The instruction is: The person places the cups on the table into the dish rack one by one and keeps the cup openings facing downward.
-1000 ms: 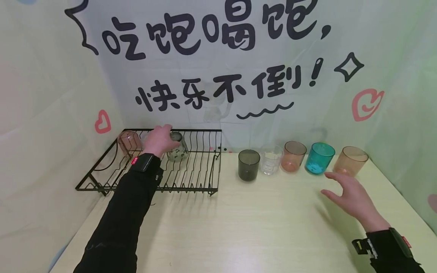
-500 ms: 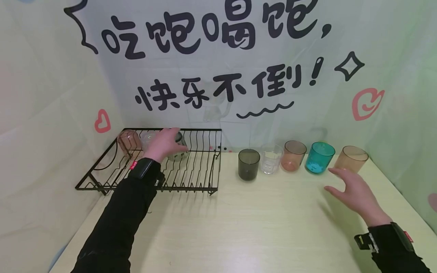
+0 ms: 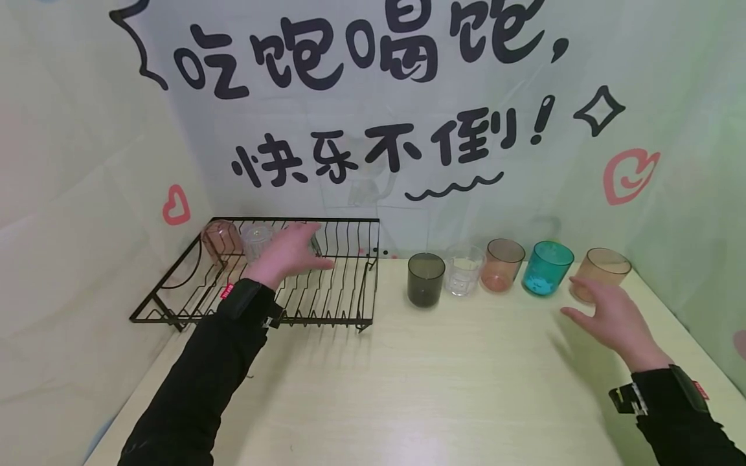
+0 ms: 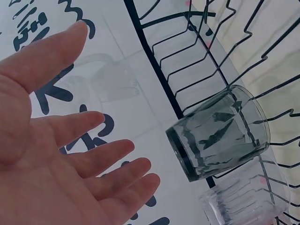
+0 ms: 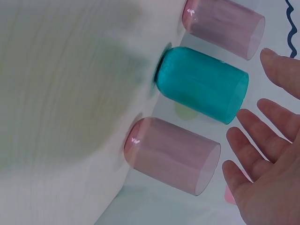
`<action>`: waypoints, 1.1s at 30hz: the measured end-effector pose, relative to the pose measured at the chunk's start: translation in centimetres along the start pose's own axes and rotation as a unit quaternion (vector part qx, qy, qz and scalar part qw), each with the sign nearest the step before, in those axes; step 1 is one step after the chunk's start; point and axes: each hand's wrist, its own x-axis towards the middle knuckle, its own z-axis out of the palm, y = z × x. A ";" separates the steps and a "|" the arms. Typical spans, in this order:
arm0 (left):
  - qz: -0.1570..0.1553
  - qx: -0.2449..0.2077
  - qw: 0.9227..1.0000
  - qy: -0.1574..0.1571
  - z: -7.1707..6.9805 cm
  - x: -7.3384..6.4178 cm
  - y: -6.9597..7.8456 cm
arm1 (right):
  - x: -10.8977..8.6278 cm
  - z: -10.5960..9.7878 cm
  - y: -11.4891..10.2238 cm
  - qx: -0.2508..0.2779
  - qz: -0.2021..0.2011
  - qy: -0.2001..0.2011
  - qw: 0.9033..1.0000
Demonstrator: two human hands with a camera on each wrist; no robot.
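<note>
My left hand [image 3: 288,252] hovers over the black wire rack [image 3: 326,320], fingers spread and nothing in its grasp. In the left wrist view, a grey glass [image 4: 220,133] sits in the rack apart from the fingertips, its thick dark base facing the hand. A clear glass [image 3: 255,239] and a pink glass [image 3: 221,238] stand in the rack to the left. My right hand [image 3: 614,320] is held with thumb and fingers apart, in front of the amber-pink glass [image 3: 607,264]. In the right wrist view, the teal glass [image 5: 204,84] lies just beyond the fingertips.
Further left in the table row are an orange-pink glass [image 3: 502,264], a clear faceted glass [image 3: 463,275] and a dark grey glass [image 3: 425,281]. A printed cloth [image 3: 350,103] hangs behind. The pale tabletop [image 3: 408,388] extends in front.
My left hand has moved rightward and slightly nearer, away from the grey glass, uncovering the clear glass in the rack. My right hand has shifted slightly right and forward. The glasses stay put.
</note>
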 end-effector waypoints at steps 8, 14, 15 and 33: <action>0.011 -0.014 1.000 0.003 0.2 -0.8 0.7 | 0.6 -0.4 1.1 -0.018 -0.015 0.026 0.999; 0.025 -0.022 0.999 0.002 0.5 -1.4 1.1 | 0.8 -0.8 1.5 -0.027 0.003 0.015 1.000; 0.029 -0.020 0.999 0.002 0.5 -1.4 1.2 | 0.9 -0.9 1.7 -0.031 0.007 0.012 0.999; 0.057 -0.023 0.998 0.016 1.4 -3.2 2.1 | 1.3 -1.3 3.3 -0.048 0.034 0.042 0.997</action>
